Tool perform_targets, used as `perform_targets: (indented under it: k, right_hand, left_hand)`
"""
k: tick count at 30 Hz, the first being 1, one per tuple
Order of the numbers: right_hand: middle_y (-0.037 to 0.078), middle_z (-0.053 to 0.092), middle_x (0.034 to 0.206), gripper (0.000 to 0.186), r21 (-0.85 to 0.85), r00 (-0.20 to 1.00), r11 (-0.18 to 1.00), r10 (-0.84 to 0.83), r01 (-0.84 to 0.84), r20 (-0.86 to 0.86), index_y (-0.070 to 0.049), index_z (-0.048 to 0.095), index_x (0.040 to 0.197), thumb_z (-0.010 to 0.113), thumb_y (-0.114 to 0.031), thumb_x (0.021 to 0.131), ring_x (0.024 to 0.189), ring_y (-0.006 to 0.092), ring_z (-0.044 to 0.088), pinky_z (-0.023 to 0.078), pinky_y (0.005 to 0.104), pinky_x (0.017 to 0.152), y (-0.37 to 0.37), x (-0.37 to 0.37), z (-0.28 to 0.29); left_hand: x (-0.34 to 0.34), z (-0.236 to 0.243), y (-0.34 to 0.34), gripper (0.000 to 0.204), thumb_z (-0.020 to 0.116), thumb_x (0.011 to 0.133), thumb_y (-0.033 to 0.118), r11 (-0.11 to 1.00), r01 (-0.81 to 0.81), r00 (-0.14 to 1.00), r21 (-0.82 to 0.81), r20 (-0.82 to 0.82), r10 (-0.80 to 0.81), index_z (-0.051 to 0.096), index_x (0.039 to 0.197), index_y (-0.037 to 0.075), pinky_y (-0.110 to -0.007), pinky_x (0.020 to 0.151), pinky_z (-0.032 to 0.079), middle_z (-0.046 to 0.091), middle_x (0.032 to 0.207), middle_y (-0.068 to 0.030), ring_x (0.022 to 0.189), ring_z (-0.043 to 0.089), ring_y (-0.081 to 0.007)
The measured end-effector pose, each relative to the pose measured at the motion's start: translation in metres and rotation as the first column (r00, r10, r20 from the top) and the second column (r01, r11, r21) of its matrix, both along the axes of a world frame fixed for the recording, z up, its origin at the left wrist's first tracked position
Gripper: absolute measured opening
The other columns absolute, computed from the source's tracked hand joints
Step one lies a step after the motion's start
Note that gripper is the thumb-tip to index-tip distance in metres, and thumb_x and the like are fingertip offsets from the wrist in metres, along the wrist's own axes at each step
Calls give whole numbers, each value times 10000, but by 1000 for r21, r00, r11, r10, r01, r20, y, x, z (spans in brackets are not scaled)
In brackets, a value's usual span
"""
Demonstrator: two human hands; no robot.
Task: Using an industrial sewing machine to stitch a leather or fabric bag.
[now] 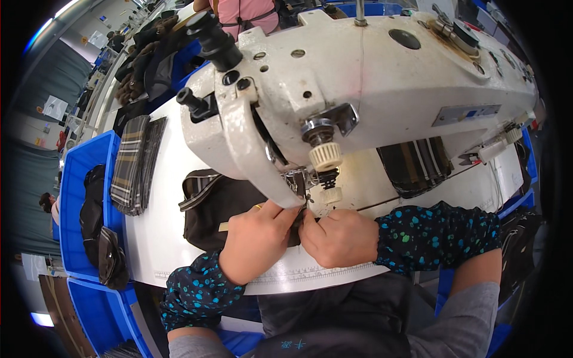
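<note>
A white sewing machine stands over a white table, and a dark brown fabric piece with a striped edge lies under its needle end. My left hand is closed on the fabric just in front of the presser foot, fingertips partly hidden by the machine head. Right beside it, my right hand pinches the edge of the same fabric, thumb and fingers close together near the needle. A short pale strip shows on the fabric by my left hand.
Plaid fabric stacks lie left and right under the machine arm. A blue bin with dark pieces stands left, above another blue bin. Red-handled snips lie right. Someone in pink sits beyond the machine.
</note>
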State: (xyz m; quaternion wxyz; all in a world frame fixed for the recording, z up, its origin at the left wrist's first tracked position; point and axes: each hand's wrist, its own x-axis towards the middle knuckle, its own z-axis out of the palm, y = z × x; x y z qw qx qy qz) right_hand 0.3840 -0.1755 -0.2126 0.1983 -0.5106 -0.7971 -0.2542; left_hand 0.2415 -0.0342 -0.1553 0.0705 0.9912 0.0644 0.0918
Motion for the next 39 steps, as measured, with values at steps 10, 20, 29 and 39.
perform_targets:
  k: [10,20,29,39]
  right_hand:
    - [233,699,858,204,-62,998,997,-42,39,-55,11,709,797,632,-177,781,563,183,633,471,273,476,-5,-3,4]
    - [216,708,868,242,-63,999,998,32,-30,26,31,718,870,621,-174,788,585,161,634,469,260,487,-5,-2,5]
    - [173,654,778,215,-51,999,998,-35,35,13,36,692,840,632,-151,751,521,158,585,434,276,438,4,9,2]
    - [196,722,1026,262,-149,997,986,-74,76,18,12,724,982,628,-159,807,612,149,651,497,260,503,4,11,8]
  left_hand:
    - [0,-4,-1,469,726,688,51,994,69,990,80,118,-78,748,1145,153,-336,595,544,643,1140,-24,896,682,-245]
    - [-1,-1,-15,464,730,732,78,996,-81,997,38,7,80,736,1183,186,-339,583,564,658,1199,-26,877,702,-229]
    - [14,-8,-2,391,717,787,95,993,-108,992,47,66,104,738,1170,174,-366,558,553,670,1129,-38,852,704,-262]
    - [14,-12,4,389,682,771,105,994,-91,993,58,83,86,717,1158,110,-329,653,588,643,1166,-71,1019,670,-255]
